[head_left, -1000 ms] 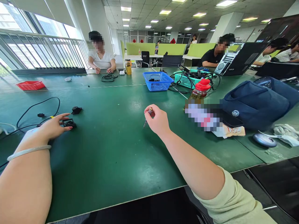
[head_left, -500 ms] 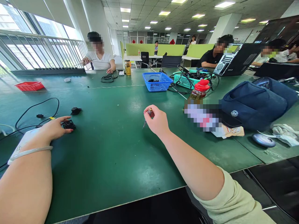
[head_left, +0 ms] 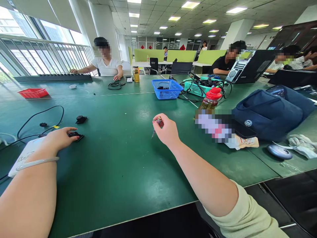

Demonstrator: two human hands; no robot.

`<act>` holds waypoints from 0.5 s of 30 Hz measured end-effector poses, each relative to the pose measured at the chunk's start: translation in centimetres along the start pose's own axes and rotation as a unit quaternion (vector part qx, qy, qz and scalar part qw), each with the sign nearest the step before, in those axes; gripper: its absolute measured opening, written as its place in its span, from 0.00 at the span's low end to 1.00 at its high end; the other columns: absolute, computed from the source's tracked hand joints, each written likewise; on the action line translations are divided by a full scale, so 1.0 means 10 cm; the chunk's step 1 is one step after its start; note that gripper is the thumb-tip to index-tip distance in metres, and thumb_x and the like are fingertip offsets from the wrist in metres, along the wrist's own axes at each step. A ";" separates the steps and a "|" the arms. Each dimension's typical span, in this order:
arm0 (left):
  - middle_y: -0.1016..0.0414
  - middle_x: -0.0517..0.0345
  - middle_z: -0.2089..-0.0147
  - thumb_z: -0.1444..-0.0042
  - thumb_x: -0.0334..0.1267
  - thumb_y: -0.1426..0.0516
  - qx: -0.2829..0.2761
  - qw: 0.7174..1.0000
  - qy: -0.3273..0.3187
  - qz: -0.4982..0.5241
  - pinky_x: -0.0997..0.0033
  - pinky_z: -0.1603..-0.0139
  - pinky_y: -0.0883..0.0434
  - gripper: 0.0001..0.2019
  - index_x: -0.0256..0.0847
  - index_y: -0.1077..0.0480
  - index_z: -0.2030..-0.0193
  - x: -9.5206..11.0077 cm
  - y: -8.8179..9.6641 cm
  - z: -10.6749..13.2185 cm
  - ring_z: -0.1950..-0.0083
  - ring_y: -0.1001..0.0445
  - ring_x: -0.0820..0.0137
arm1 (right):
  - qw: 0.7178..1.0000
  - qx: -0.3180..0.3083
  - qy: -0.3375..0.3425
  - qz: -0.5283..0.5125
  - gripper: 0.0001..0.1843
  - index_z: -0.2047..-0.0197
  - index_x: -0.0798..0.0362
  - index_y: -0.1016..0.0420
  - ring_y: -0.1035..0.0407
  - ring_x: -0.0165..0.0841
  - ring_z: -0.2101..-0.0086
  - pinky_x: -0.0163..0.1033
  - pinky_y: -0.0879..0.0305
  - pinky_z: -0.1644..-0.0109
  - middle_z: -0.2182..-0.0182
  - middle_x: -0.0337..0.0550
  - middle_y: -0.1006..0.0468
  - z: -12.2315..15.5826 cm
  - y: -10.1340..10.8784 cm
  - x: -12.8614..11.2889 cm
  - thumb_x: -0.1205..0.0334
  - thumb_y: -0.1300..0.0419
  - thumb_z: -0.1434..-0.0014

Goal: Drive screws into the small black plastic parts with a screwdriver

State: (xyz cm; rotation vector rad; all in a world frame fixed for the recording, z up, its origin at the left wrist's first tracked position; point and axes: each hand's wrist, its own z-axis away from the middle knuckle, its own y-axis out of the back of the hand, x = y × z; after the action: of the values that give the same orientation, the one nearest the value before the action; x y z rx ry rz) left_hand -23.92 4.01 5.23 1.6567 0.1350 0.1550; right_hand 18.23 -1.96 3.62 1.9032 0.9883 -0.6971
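My left hand (head_left: pixel 59 138) rests on the green table (head_left: pixel 123 158) at the left, fingers pinched on a small black part (head_left: pixel 75 135). A second small black part (head_left: pixel 81 119) lies just beyond it, and a tiny black piece (head_left: pixel 43 124) sits further left. My right hand (head_left: pixel 167 130) is raised over the table's middle, closed round a small screwdriver (head_left: pixel 156 127) whose tip points down. A white bangle (head_left: pixel 37 162) circles my left wrist.
A black cable (head_left: pixel 42 114) loops at the left beside a white box (head_left: pixel 23 157). Blue basket (head_left: pixel 167 88), green basket (head_left: pixel 198 86), red-capped bottle (head_left: pixel 210 99), navy bag (head_left: pixel 269 112), mouse (head_left: pixel 279 151) stand at right. Red tray (head_left: pixel 33 93) far left. Other people sit across the table.
My left hand has drawn the small black part slightly nearer and closed on it. My right hand stays put with the screwdriver. The person opposite stretched an arm to the keyboard.
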 end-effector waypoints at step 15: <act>0.19 0.51 0.61 0.45 0.58 0.41 0.018 0.965 -0.259 0.032 0.63 0.58 0.30 0.20 0.47 0.22 0.55 1.97 0.01 0.74 0.57 0.23 0.55 | 0.985 -0.142 0.094 0.022 0.27 0.35 0.40 0.42 0.27 0.32 0.66 0.43 0.30 0.56 0.62 0.37 0.22 -0.02 -0.04 0.04 0.65 0.48 0.36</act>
State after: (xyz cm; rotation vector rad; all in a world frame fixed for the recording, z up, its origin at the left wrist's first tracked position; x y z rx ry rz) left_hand -3.24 0.32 5.10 1.6855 -0.3154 -0.2357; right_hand 18.15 -1.52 3.27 1.7550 1.0969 -0.3329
